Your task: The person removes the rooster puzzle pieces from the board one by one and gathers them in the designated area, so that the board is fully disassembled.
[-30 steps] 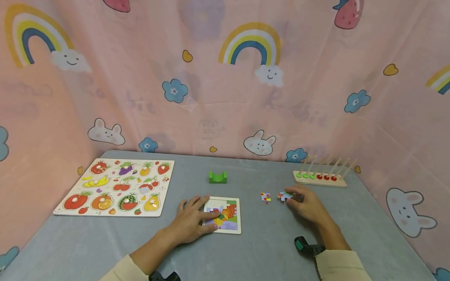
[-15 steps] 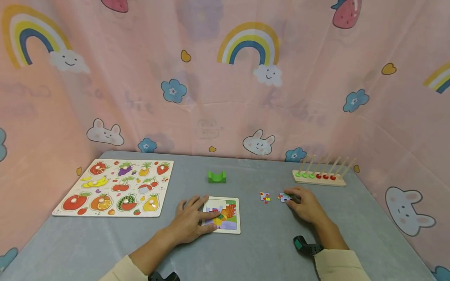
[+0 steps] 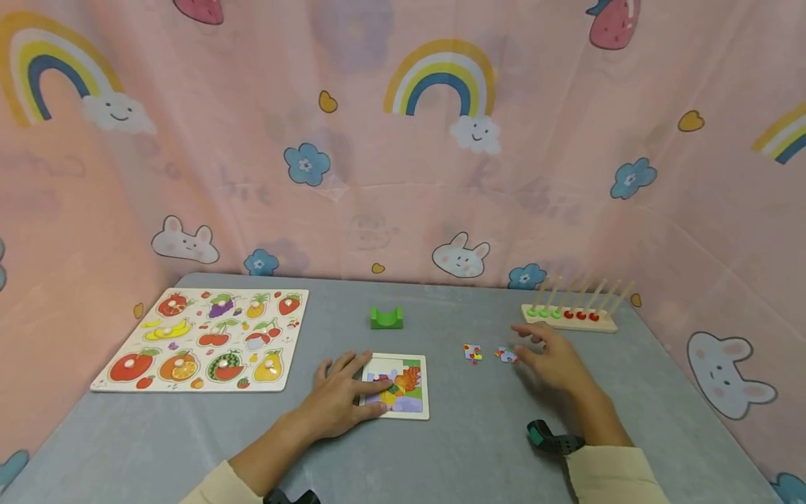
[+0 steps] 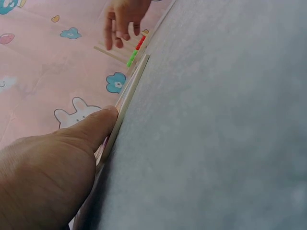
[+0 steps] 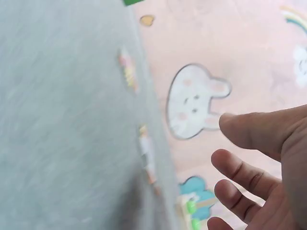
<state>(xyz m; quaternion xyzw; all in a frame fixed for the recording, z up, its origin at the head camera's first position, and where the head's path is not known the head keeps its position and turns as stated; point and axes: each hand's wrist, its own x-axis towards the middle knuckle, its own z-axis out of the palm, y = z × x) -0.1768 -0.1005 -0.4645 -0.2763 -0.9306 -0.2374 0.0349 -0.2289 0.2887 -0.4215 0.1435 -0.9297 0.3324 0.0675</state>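
Observation:
My left hand (image 3: 340, 399) rests with spread fingers on a small framed jigsaw puzzle (image 3: 412, 404), which lies flat on the table; its left part is hidden under the hand. In the left wrist view the thumb (image 4: 98, 125) presses on the frame's pale edge. My right hand (image 3: 554, 360) hovers over the table with fingers apart and holds nothing. Just left of its fingertips lies a jigsaw piece (image 3: 506, 355). Another jigsaw piece (image 3: 473, 353) lies a little further left. The right wrist view shows both pieces blurred, with the fingers (image 5: 240, 167) raised away from them.
A large fruit peg board (image 3: 201, 339) lies at the left of the table. A green arched block (image 3: 387, 318) stands behind the framed puzzle. At the back right is a wooden bead rack (image 3: 569, 318) with upright pegs. A printed pink curtain (image 3: 378, 203) hangs behind the table.
My right hand has let go of the right jigsaw piece and lifted, its fingers spreading apart. The left hand stays on the framed puzzle. The head view has shifted slightly.

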